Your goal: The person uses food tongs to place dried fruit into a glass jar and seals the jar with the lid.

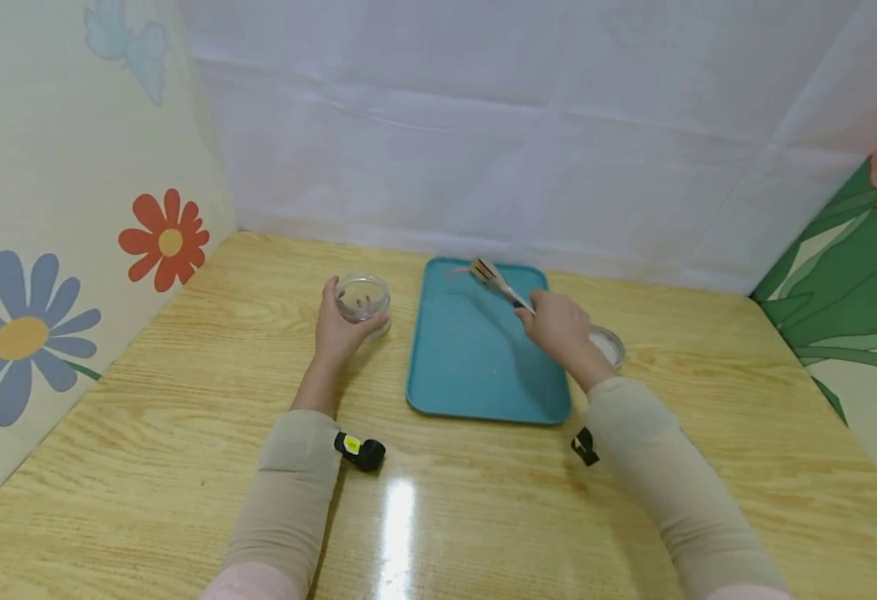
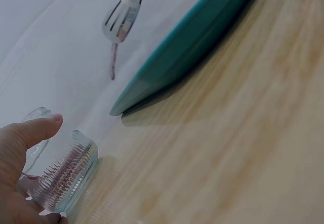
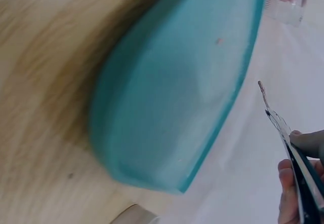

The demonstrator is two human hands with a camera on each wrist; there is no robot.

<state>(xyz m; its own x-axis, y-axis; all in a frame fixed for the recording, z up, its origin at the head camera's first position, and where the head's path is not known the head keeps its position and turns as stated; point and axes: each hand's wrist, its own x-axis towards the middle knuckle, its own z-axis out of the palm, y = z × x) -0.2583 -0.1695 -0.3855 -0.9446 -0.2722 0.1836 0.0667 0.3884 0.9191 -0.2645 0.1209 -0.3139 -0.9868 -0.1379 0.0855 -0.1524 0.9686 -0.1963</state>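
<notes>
In the head view my left hand [image 1: 343, 329] grips a clear glass jar [image 1: 363, 298] that stands on the table left of the tray. The left wrist view shows the thumb at the rim of the ribbed jar [image 2: 66, 176], with pinkish-brown pieces inside. My right hand [image 1: 558, 325] holds a pair of slotted tongs [image 1: 500, 285] above the blue tray [image 1: 476, 367]. From the tips of the tongs [image 2: 122, 19] a thin pinkish-brown strip [image 2: 113, 62] sticks out, apart from the jar. What the strip is, I cannot tell.
A small round dish [image 1: 608, 346] with a pale inside stands right of the tray, partly behind the right wrist. Tiny crumbs [image 3: 218, 41] lie on the tray. A white cloth [image 1: 483, 125] hangs behind the wooden table [image 1: 453, 492], and flowered panels [image 1: 26, 333] flank it.
</notes>
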